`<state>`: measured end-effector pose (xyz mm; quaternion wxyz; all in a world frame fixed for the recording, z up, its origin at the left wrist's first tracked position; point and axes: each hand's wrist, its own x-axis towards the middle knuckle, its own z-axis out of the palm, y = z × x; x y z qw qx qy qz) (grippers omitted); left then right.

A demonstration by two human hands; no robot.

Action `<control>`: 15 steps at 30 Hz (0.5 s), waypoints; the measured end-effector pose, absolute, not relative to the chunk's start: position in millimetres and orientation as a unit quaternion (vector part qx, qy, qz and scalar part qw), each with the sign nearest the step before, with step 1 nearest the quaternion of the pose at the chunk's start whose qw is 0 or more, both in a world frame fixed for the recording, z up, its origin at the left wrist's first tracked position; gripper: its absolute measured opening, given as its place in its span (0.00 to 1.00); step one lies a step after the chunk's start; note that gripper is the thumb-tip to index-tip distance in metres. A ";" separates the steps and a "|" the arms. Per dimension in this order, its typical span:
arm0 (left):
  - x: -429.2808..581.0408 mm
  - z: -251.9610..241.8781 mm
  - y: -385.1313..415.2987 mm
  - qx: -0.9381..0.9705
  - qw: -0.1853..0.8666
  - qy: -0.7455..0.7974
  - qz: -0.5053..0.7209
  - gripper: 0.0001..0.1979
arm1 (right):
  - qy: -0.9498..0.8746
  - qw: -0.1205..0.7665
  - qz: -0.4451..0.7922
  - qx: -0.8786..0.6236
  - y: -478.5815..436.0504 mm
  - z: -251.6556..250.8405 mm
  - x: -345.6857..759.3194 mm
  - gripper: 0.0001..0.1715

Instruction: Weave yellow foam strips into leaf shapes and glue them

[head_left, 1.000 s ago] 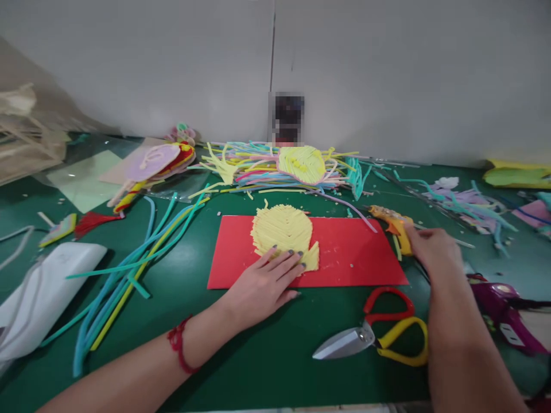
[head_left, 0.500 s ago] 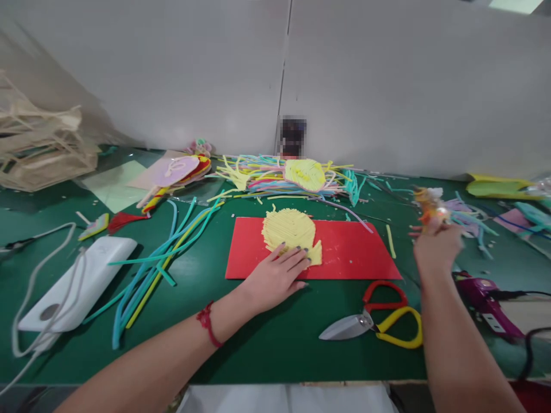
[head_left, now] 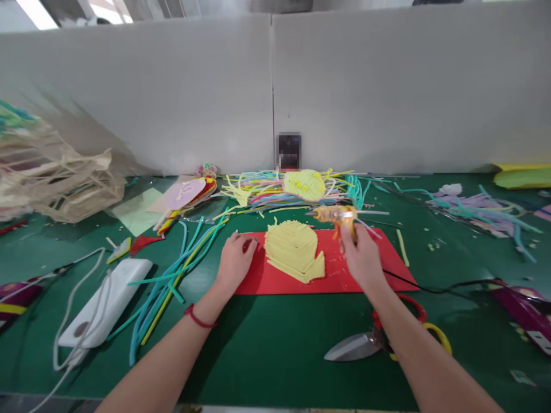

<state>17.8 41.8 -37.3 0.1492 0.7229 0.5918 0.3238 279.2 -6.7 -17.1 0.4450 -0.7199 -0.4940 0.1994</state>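
My right hand (head_left: 359,255) is closed around a translucent orange hot glue gun (head_left: 336,215), held above the right part of the red board (head_left: 344,275). Its nozzle points left and a clear glue stick juts out behind. On the board lies a yellow piece (head_left: 293,249), rounded and built from laid strips, with a small tail-like point at lower right. At the board's left edge my left hand (head_left: 235,261) is closed, fingers bent at the edge and thumb over the board; the fingertips are partly hidden. Red-and-yellow scissors (head_left: 355,347) lie beneath my right forearm.
Blue, green and yellow strips (head_left: 172,278) lie left, beside a white power bank (head_left: 107,301) with a cable. A pile of coloured strips (head_left: 262,198) lies behind the board. The glue gun's black cord (head_left: 447,285) runs right. A grey partition (head_left: 172,97) closes the back.
My right hand has brought the glue gun from the far right to over the board. My left hand has left the yellow piece and moved to the board's left edge. The view has tilted up.
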 end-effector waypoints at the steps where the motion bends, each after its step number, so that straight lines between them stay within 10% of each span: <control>1: 19.8 -38.0 41.0 0.722 0.157 0.592 0.321 0.11 | -0.507 0.433 0.239 -0.706 -6.7 -20.9 276.5 0.26; 15: 48.5 -13.6 44.3 0.528 0.517 0.569 0.360 0.13 | -0.535 0.394 0.350 -0.660 2.4 -39.2 272.3 0.23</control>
